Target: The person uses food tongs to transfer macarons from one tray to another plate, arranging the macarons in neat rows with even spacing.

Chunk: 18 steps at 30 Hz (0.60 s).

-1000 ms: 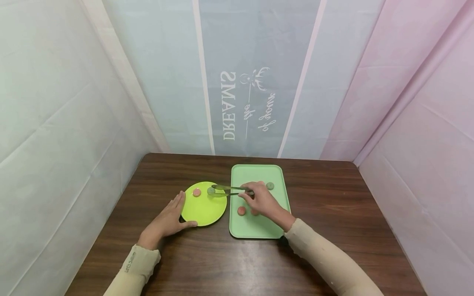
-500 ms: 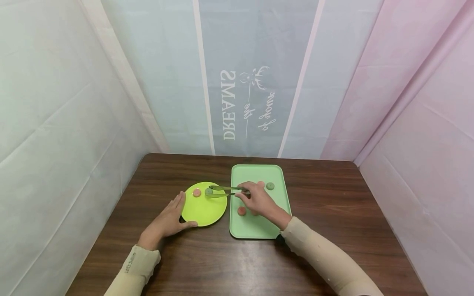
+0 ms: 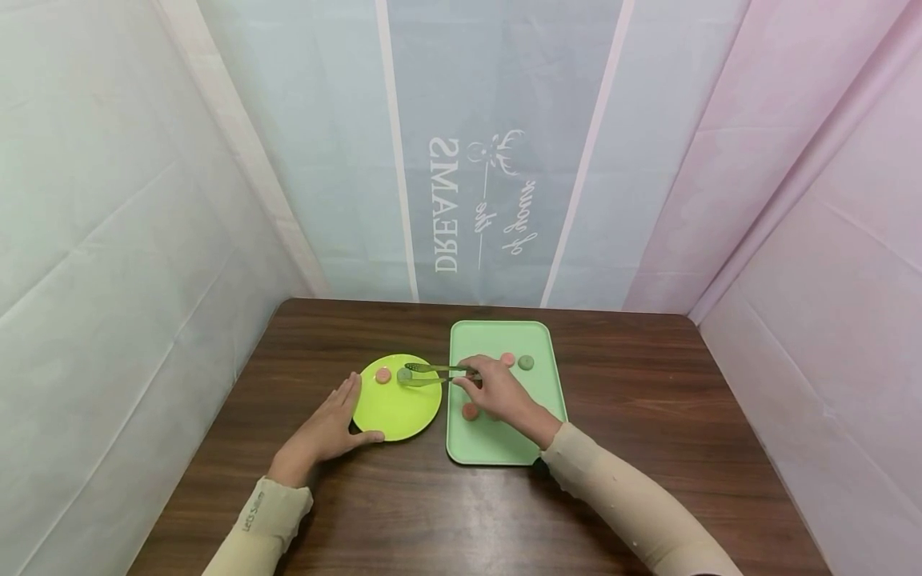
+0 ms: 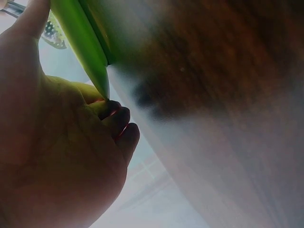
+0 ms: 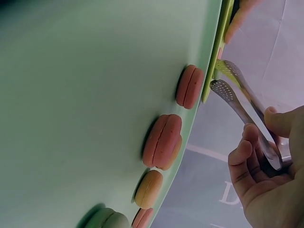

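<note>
My left hand (image 3: 322, 428) rests against the left rim of the round lime-green plate (image 3: 398, 416), fingers straight and thumb spread along the near edge. In the left wrist view the fingertips touch the rim from outside. My right hand (image 3: 499, 390) holds metal tongs (image 3: 426, 382) reaching over the plate from the right. A green macaron (image 3: 404, 374) lies between the tong tips, at the plate's upper part; whether they press it I cannot tell. Just left of it sits a pink macaron (image 3: 383, 375). The right wrist view shows the perforated tong heads apart.
Right of the plate stands a light green tray (image 3: 504, 448) with several macarons, among them a green one (image 3: 526, 362), a pink one (image 3: 507, 359), a reddish one (image 3: 471, 411) and a yellowish one (image 5: 149, 189). All stand on a dark wooden table (image 3: 648, 448) between fabric-covered walls.
The tongs and right hand have shifted slightly left, and the green macaron has moved left with them, closer to the pink one. The left hand has stayed in place.
</note>
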### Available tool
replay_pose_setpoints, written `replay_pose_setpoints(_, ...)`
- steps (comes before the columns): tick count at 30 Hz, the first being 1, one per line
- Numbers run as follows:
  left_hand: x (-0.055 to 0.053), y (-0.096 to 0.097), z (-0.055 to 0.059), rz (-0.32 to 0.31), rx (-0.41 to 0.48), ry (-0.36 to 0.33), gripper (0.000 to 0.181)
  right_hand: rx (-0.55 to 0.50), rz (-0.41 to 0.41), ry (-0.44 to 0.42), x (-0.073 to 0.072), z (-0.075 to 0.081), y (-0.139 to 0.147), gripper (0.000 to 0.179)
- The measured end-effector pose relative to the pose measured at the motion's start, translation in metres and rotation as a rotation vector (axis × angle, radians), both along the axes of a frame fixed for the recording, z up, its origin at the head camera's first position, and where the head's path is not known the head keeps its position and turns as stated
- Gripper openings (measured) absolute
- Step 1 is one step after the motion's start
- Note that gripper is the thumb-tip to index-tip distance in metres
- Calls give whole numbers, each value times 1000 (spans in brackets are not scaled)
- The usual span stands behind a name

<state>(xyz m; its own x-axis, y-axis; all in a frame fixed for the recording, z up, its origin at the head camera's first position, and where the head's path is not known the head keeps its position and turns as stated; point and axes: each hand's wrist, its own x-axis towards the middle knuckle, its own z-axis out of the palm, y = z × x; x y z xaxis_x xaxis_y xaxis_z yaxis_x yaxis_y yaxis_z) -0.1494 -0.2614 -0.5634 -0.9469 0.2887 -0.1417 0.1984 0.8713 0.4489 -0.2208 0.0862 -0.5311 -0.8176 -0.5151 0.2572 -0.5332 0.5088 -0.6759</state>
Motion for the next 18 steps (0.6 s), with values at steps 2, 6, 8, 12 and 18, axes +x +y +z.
replay_pose_setpoints(2,-1,0,1,-1,-1,1,128,7,-6,-1,-1,0,-1,29)
replay_pose_setpoints(6,-2,-2,3,-9,0,-4,127,27,-10,-20,-2,1,-4,31)
replay_pose_setpoints(8,-3,-2,3,-14,2,-4,127,33,-11,-33,-2,2,-5,33)
replay_pose_setpoints(12,-5,-3,6,-17,4,1,126,33,-12,-41,-4,4,-6,35)
replay_pose_setpoints(18,-7,-4,8,-22,1,-6,126,41,-17,-39,-5,5,-8,34)
